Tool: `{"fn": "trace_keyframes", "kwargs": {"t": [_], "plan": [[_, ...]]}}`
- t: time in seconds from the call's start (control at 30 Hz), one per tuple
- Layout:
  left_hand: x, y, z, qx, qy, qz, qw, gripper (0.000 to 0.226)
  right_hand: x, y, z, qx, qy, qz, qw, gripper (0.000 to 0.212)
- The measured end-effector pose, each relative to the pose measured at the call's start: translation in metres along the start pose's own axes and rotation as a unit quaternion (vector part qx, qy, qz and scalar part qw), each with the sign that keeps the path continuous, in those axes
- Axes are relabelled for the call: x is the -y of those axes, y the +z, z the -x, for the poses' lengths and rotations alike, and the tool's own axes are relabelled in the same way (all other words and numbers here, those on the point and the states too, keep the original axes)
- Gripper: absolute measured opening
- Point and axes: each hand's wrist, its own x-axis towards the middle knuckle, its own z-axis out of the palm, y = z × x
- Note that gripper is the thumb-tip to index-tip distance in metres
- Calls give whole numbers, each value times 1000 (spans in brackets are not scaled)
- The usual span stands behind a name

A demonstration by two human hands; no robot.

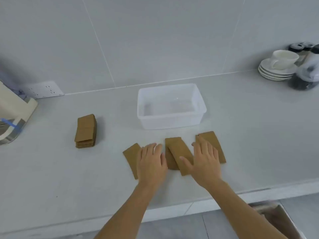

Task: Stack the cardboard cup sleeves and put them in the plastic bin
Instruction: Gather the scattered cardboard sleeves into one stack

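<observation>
Flat brown cardboard cup sleeves lie on the pale counter in front of an empty translucent plastic bin (170, 116). My left hand (151, 163) rests flat, fingers spread, partly over the leftmost sleeve (131, 157). Two overlapping sleeves (176, 153) lie in the middle, between my hands. My right hand (206, 163) lies flat with fingers apart, its thumb on the middle sleeves and its fingers over the right-hand sleeves (213, 142). A neat stack of sleeves (85, 131) stands apart at the left. Neither hand grips anything.
A cream appliance (12, 114) and a wall socket (44, 89) are at the far left. A white cup on stacked saucers (278, 66) and dark jars (307, 75) stand at the back right. The counter's front edge (172, 211) runs below my forearms; a box (279, 219) sits on the floor.
</observation>
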Motion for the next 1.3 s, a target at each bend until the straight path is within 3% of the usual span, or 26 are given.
{"fn": "trace_keyframes", "kwargs": {"t": [0.1, 0.4, 0.7, 0.8, 0.93, 1.03, 1.23, 1.3], "plan": [[-1, 8, 2, -3, 5, 5, 1000, 18, -2, 9, 0, 14, 12, -8, 1000, 55], [-12, 21, 5, 64, -63, 22, 996, 23, 0, 22, 5, 38, 36, 15, 999, 68], [-10, 19, 3, 6, -71, 60, 996, 17, 7, 22, 2, 73, 72, -26, 994, 71], [-8, 12, 0, -10, -83, 89, 993, 19, 9, 14, -2, 97, 78, -89, 988, 60], [-6, 1, -6, 36, -145, 161, 976, 27, 13, 8, -6, 110, 72, -202, 970, 36], [-7, -8, -11, 69, -214, 279, 934, 31, 21, 3, -9, 126, 79, -249, 957, 29], [11, -23, -19, 111, -393, 546, 731, 55, 48, -11, -14, 169, 67, -391, 902, 24], [21, -29, -18, 119, -393, 590, 695, 64, 60, -12, -14, 187, 62, -416, 888, 23]]}}
